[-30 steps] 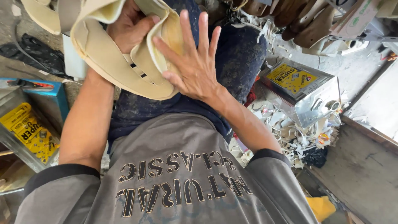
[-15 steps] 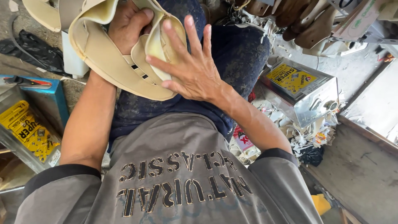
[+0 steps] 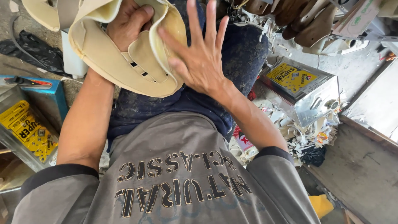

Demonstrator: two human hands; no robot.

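A metal tin [image 3: 302, 89] w/ a yellow label sat on the floor at the person's right, paper scraps [image 3: 304, 139] heaped just beside it. Wooden shoe forms [image 3: 290, 14] hung above the tin. At left stood another yellow-labelled tin [image 3: 25, 128] next to a blue box [image 3: 49, 93], w/ a black bag [image 3: 31, 52] on the ground behind. Nothing stood between the hands & the work.

The left hand [image 3: 126, 23] was curled shut inside a beige shoe upper [image 3: 124, 66], fingers [image 3: 139, 16] gripping its inner edge, thumb side hidden by the material. The right hand [image 3: 199, 58] was spread wide, all fingers [image 3: 209, 20] splayed & straight, palm pressed flat against the upper's outer face, holding nothing.

The upper lay over the lap, above dark blue trousers [image 3: 244, 54], wrapped round the left hand & touching the right palm; small dark slots showed along its lower band.
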